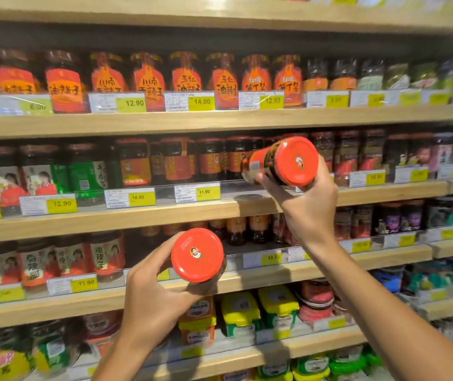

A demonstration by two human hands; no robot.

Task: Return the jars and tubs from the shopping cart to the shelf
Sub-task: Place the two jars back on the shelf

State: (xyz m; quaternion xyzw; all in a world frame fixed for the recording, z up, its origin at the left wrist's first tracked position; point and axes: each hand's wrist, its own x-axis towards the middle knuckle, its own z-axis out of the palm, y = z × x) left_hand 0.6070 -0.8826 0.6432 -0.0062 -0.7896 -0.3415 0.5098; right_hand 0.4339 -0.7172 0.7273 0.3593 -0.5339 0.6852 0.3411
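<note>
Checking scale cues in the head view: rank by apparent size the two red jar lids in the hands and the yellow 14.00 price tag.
1. Left-hand lid and right-hand lid: alike; the right one is tilted, so I won't rank them.
2. 14.00 tag: clearly smallest, though farther away.

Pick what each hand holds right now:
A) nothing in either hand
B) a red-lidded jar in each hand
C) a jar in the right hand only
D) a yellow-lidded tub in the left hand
B: the left hand grips one red-lidded jar, and the right hand tilts another red-lidded jar toward the shelf.
</note>
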